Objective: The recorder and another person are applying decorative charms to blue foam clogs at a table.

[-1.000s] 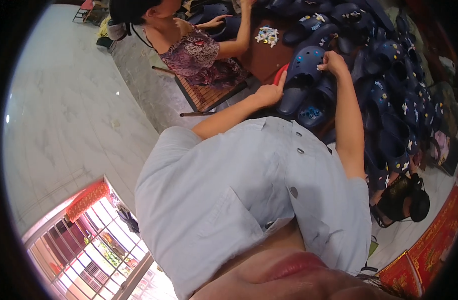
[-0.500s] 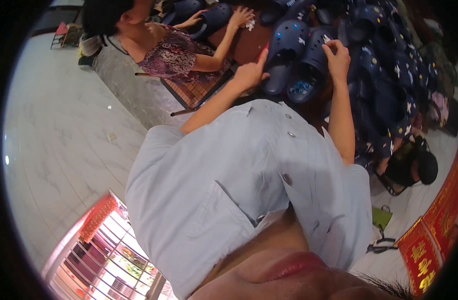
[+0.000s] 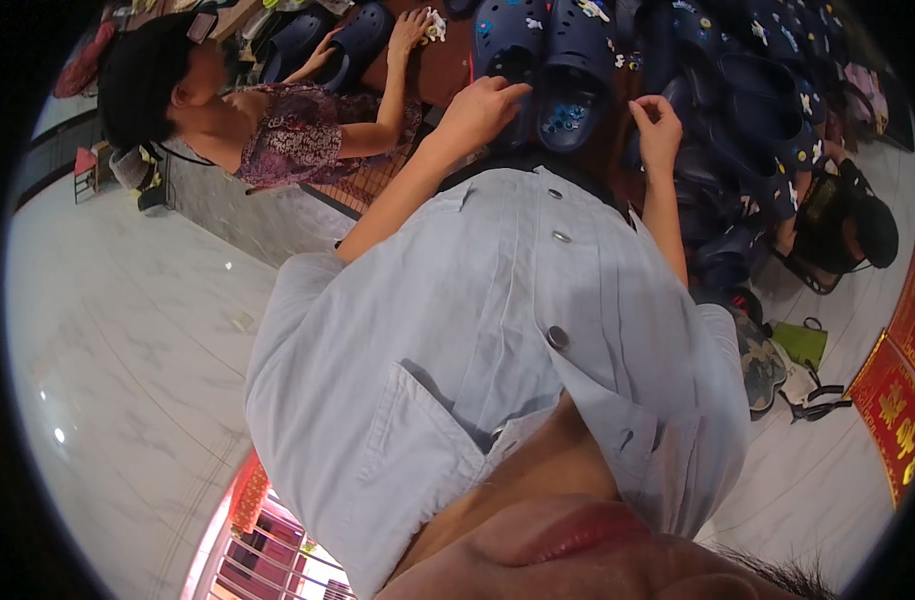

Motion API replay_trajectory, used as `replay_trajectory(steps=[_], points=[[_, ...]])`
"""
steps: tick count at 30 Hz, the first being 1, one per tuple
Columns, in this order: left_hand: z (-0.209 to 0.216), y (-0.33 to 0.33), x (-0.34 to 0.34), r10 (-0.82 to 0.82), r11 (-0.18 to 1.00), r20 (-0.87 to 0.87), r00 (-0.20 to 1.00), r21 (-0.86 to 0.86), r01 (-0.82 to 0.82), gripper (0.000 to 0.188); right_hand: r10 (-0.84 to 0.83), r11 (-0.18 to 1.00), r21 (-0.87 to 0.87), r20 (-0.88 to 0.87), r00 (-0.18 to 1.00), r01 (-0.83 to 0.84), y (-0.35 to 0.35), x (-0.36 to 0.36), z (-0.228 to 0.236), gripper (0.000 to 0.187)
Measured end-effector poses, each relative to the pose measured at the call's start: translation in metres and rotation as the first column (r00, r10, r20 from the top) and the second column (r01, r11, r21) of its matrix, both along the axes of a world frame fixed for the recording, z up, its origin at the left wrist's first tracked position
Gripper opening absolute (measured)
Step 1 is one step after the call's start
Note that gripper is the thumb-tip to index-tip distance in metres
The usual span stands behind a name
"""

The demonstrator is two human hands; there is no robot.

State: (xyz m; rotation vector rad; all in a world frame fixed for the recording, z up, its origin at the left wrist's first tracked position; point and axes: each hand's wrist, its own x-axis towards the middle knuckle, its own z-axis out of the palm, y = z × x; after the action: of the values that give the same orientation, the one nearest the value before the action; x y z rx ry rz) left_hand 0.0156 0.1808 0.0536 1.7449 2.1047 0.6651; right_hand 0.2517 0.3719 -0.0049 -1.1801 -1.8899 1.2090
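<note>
A pair of navy clogs lies ahead of me on a dark reddish-brown table. The left clog (image 3: 504, 42) has small coloured charms on its toe. White charms sit on the toe of the right clog (image 3: 577, 62), and a cluster of small blue pieces (image 3: 564, 119) lies inside its heel. Over the left clog's heel opening is my left hand (image 3: 480, 113), fingers curled together. My right hand (image 3: 659, 130) is just right of the right clog, thumb and index fingertip pinched. Whatever either hand may hold is too small or hidden.
At left a seated person in a patterned top rests hands on another navy clog (image 3: 362, 38) and beside white charms (image 3: 434, 26). Many decorated clogs (image 3: 762, 95) are heaped on the right, beside another person in a black cap (image 3: 870, 232).
My left hand has gone from the left clog's outer side to over its heel. My right hand has left the right clog's toe and come down beside it. The view has shifted.
</note>
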Motion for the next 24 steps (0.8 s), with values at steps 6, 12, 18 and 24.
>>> replay_trajectory(steps=[6,12,18,24], points=[[-0.023,0.028,0.003,-0.101,0.976,-0.098,0.990,0.183,0.118,0.036,0.052,0.987,0.145,0.155,0.987,-0.075,-0.024,-0.012,0.030,0.013],[-0.052,0.044,0.009,-0.046,0.992,-0.192,0.980,0.103,0.067,0.040,0.211,0.914,0.320,0.145,0.967,-0.248,-0.044,-0.024,0.040,0.011],[-0.066,0.047,0.010,0.014,0.974,-0.219,0.976,0.222,0.036,0.033,0.333,0.753,0.473,0.325,0.885,-0.457,-0.058,-0.036,0.030,0.015],[-0.062,0.046,0.012,0.028,0.975,-0.222,0.975,0.220,0.022,0.029,0.269,0.537,0.547,0.611,0.745,-0.642,-0.065,-0.043,0.015,0.021]])
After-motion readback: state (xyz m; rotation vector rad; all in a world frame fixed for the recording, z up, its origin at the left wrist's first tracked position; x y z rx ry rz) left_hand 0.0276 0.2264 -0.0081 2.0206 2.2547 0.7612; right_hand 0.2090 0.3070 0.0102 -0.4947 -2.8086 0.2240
